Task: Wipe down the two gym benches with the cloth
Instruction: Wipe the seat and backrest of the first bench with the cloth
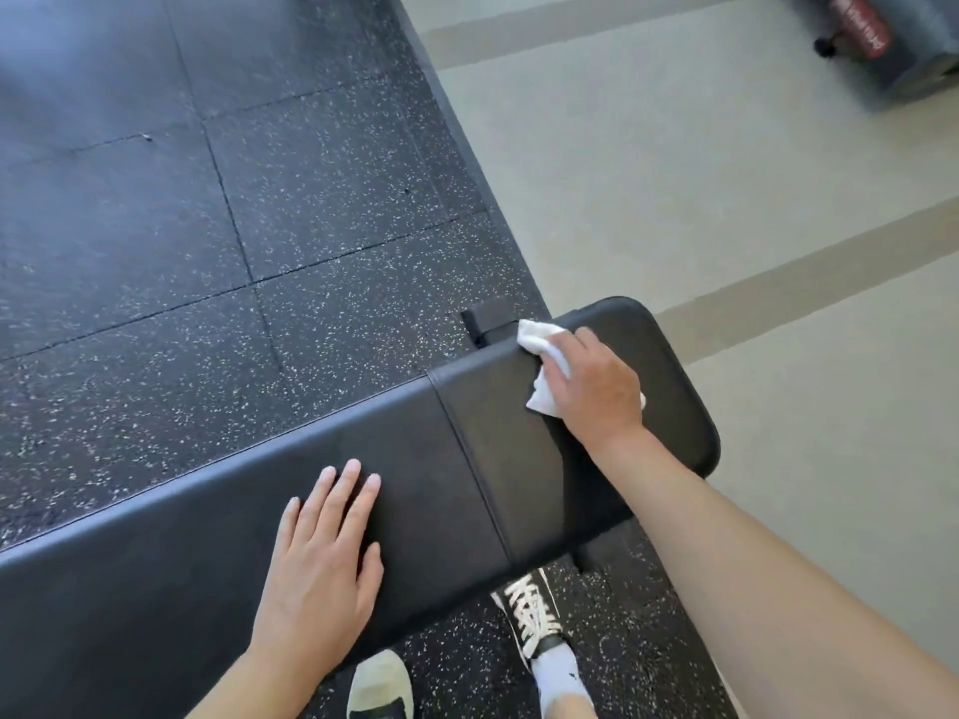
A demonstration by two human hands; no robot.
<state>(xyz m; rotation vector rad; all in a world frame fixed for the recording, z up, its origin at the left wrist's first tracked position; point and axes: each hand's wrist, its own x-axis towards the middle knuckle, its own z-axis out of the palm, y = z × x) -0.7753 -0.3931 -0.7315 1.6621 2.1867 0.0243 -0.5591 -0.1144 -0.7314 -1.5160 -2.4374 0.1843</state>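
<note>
Your right hand [597,386] presses the cloth [542,355] with curled fingers at the bench's [441,459] far end; the unwiped length runs toward your flat, released left hand [322,573].

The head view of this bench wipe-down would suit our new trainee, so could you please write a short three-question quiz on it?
1. True or false: the left hand lies flat with straight fingers on the bench.
2. Which hand holds the white cloth? A) left B) right C) both
3. Fill in: the right hand presses the cloth on the bench's shorter ____ pad, beyond the seam.

Key: 1 true; 2 B; 3 end.
</note>
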